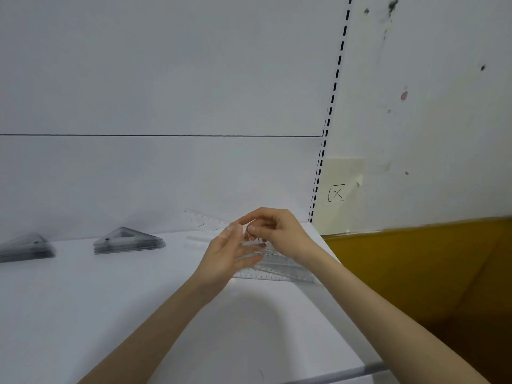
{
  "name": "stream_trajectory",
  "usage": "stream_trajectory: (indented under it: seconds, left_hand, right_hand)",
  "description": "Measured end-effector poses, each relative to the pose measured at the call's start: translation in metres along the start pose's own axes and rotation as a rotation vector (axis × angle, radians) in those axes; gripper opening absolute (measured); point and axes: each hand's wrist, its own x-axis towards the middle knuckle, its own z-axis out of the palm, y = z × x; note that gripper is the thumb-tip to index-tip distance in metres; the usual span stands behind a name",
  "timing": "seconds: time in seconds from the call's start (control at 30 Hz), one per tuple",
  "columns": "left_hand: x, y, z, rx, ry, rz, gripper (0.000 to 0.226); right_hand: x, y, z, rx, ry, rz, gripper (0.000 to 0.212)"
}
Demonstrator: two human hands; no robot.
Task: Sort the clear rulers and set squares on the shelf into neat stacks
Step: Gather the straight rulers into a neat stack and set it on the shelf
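Right hand [277, 231] fingertips pinch a small clear plastic piece [250, 237], exact type lost in blur; left hand [224, 253] fingers lie near-straight against it, steadying. It's probably light, stiff, slick and easily scratched, so grip the edges. Just under the fingers is a loose pile of clear plastic rulers [279, 268] on the white shelf [110, 300]. A neat stack of triangular set squares [128, 241] sits well left.

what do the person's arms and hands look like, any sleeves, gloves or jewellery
The left hand and right hand are ungloved, with no ring, watch or bracelet showing. Both arms are bare up to the frame edge, with no sleeves in view.
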Motion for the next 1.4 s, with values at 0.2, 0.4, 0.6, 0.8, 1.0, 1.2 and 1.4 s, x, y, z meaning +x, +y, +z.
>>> stream_trajectory:
  seconds: [0.2,0.4,0.6,0.8,1.0,1.2,1.4]
  left_hand:
    - [0.001,0.002,-0.008,-0.173,0.02,-0.001,0.035]
    - [-0.003,0.001,-0.012,-0.165,0.004,0.009,0.037]
    - [-0.005,0.0,-0.02,-0.195,0.033,-0.048,0.033]
    - [-0.006,-0.002,-0.029,-0.257,0.214,-0.157,0.023]
    - [-0.005,-0.003,-0.028,-0.272,0.18,-0.191,0.022]
    - [-0.005,-0.009,-0.033,-0.265,0.121,-0.186,0.046]
    - [-0.004,-0.01,-0.033,-0.268,0.113,-0.18,0.045]
  right_hand:
    - [-0.001,0.005,0.006,0.041,-0.06,0.015,0.022]
    - [-0.008,0.004,0.017,-0.156,0.0,-0.05,0.034]
    - [-0.008,0.012,0.028,-0.313,0.013,-0.152,0.037]
    - [-0.01,0.026,-0.019,-0.57,0.116,-0.047,0.027]
    - [-0.029,0.05,-0.043,-0.918,-0.162,0.161,0.063]
    - [-0.027,0.053,-0.041,-0.878,-0.07,0.116,0.041]
    - [-0.024,0.053,-0.044,-0.725,0.035,0.065,0.011]
